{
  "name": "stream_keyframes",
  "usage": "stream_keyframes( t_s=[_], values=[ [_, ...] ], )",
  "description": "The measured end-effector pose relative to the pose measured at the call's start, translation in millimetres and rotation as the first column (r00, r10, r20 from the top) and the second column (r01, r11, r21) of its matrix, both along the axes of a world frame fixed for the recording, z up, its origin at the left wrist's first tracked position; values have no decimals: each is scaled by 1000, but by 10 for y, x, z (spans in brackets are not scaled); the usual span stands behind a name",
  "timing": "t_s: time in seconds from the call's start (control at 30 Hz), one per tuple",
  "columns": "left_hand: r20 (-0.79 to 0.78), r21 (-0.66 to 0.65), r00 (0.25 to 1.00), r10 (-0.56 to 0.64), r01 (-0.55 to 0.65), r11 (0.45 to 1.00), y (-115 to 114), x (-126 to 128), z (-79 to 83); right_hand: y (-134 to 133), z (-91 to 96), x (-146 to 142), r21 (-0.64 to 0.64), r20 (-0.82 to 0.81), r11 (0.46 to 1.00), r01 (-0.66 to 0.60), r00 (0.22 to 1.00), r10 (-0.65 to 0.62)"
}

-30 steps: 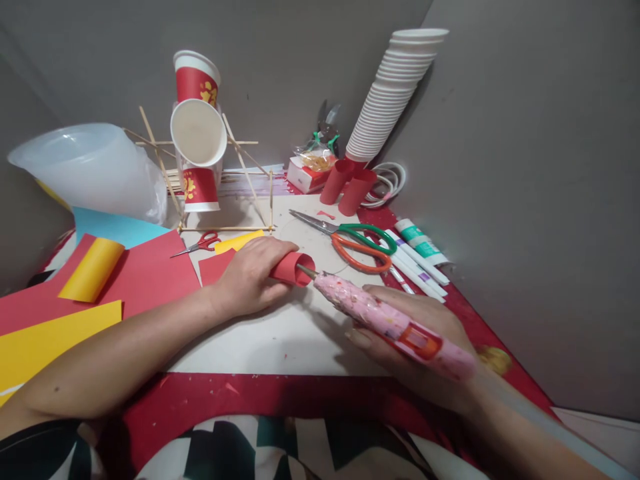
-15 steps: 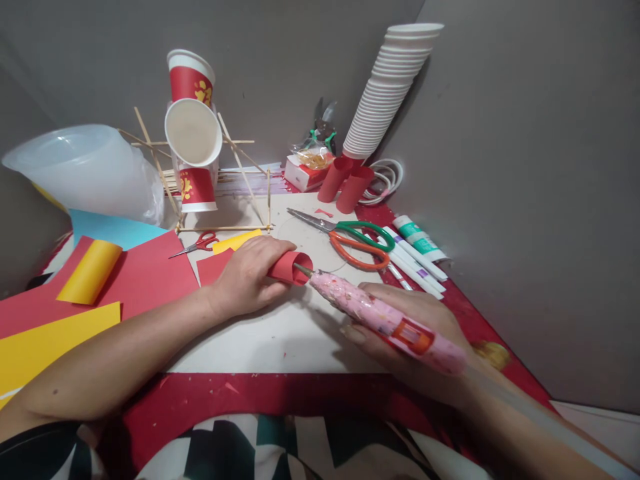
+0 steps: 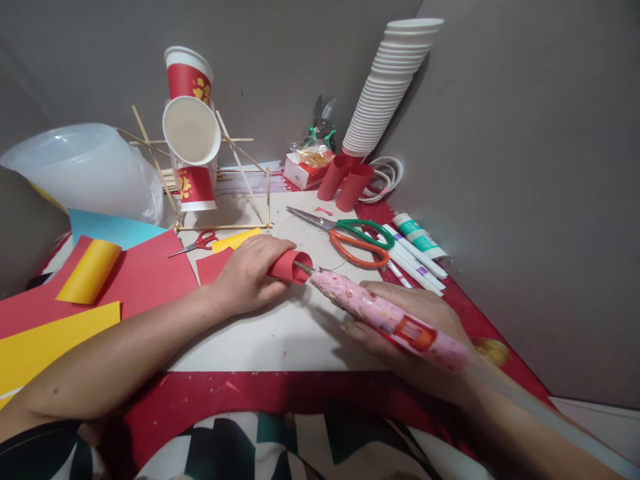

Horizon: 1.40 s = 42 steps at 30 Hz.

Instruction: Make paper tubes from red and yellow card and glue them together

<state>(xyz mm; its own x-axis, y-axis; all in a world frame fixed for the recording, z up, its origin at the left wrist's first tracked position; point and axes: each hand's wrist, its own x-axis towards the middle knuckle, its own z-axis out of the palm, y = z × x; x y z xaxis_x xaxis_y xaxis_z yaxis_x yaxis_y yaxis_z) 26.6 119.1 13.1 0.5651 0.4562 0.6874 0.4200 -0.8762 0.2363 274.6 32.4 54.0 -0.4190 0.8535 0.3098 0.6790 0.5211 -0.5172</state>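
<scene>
Your left hand (image 3: 253,273) is wrapped around a red paper tube (image 3: 286,266), at 12 o'clock from you. Your right hand (image 3: 433,308) holds a pink glue gun (image 3: 370,303) at the tube's 4 o'clock, its tip in the open end. Big scissors (image 3: 333,227) lie at the tube's 2 o'clock.

I can't read any words or numbers for certain from here. The upper red-and-white cup (image 3: 187,75) bears a gold mark, perhaps a character, and the lower red-and-white cup (image 3: 199,187) has a similar one. Any print on the green-banded white tube (image 3: 420,237) is too small to make out.
</scene>
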Motion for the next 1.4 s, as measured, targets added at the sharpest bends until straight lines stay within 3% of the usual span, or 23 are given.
stream_keyframes(
  t_s=[1.4],
  values=[
    [-30,13,1000,3,-3,1000,-4,3,25,2,-62,-21,24,-61,996,84,995,-83]
  ],
)
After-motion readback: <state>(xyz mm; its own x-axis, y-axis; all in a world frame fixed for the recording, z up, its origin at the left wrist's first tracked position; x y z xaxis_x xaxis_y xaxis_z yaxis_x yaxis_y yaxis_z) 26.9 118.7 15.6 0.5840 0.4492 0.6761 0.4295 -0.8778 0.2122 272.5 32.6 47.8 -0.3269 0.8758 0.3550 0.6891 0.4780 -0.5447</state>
